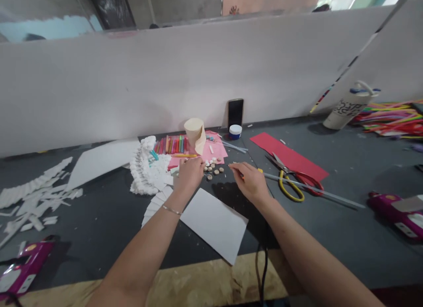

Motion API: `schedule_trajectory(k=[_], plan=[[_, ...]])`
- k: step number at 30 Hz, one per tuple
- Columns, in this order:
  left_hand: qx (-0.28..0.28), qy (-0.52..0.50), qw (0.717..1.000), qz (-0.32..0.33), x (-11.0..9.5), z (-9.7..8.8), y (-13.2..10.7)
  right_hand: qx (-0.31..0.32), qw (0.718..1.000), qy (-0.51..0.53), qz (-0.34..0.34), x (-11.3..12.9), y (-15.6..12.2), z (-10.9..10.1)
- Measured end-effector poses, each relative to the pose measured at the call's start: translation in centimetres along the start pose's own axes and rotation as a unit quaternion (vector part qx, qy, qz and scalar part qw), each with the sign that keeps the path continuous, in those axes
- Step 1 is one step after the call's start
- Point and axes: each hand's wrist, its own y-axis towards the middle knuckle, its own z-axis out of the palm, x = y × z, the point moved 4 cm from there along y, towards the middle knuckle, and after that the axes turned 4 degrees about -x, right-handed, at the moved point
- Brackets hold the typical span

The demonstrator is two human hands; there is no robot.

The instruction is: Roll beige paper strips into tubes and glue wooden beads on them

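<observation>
My left hand (192, 172) is closed in a pinch beside small round tan pieces (216, 171) and white bits. What its fingertips hold is hidden. My right hand (249, 179) is closed around a glue gun, mostly covered by the hand. Orange and yellow parts show at its edges, a long translucent glue stick (317, 191) extends behind it, and a black cord (265, 267) hangs below. A white rectangular board (214, 223) lies under and between my forearms. Beyond my left hand stands a cream paper cup-like roll (194, 131) with a loose flap.
Crayon-like sticks (170, 145) lie on pink paper (220, 146). White fringed material (145, 166) and paper scraps (36, 201) are leftward. Scissors (287, 177) overlap red paper (280, 150). A phone (235, 112), lidded jar (235, 131) and tumbler (350, 105) stand near the wall.
</observation>
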Motion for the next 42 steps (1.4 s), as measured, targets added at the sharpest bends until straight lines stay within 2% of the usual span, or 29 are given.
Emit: schedule_trajectory(k=[5,7,9,11,14,16,17,19,21,24,27,30,36,39,42], plan=[[-0.004,-0.009,1.000,0.020,-0.1,-0.2,1.0,-0.018,1.000,-0.002,-0.023,0.3,0.2,0.2],[-0.010,-0.021,0.999,0.027,-0.1,-0.4,1.4,-0.038,0.999,0.015,-0.021,0.3,0.1,0.1],[-0.024,-0.027,0.999,0.022,0.3,-0.8,1.9,-0.032,0.999,0.036,-0.008,0.1,0.1,0.3],[-0.066,-0.021,0.998,-0.006,1.1,-1.7,2.6,-0.007,0.999,0.039,0.003,0.0,0.1,0.5],[-0.175,0.005,0.983,-0.063,2.4,-3.7,3.8,0.007,1.000,0.017,-0.013,0.4,0.2,0.6],[-0.224,0.028,0.972,-0.071,2.9,-4.7,5.1,0.002,0.999,0.013,-0.032,0.8,0.3,0.6],[-0.228,0.039,0.971,-0.062,3.0,-5.0,5.9,0.001,0.999,0.018,-0.040,1.0,0.3,0.6],[-0.195,0.057,0.979,-0.020,3.0,-5.1,7.8,0.005,0.998,0.035,-0.048,1.1,0.2,0.8],[-0.121,0.073,0.989,0.034,2.9,-4.6,9.8,0.012,0.997,0.059,-0.048,1.1,0.0,1.1],[-0.062,0.079,0.993,0.059,3.1,-3.9,11.9,0.024,0.995,0.082,-0.051,0.9,-0.2,1.4],[-0.044,0.080,0.994,0.058,3.5,-3.3,12.7,0.036,0.995,0.083,-0.051,0.8,-0.3,1.5],[-0.049,0.076,0.995,0.043,4.2,-3.0,13.1,0.042,0.995,0.075,-0.046,0.7,-0.3,1.4],[-0.017,-0.005,1.000,-0.002,5.9,-1.5,15.8,0.055,0.993,0.099,-0.041,0.5,-0.4,1.7],[0.001,-0.022,1.000,-0.010,6.2,-0.7,16.8,0.055,0.992,0.105,-0.044,0.5,-0.4,1.6],[-0.010,-0.029,0.999,-0.025,6.0,-0.4,17.0,0.049,0.992,0.103,-0.052,0.7,-0.2,1.4]])
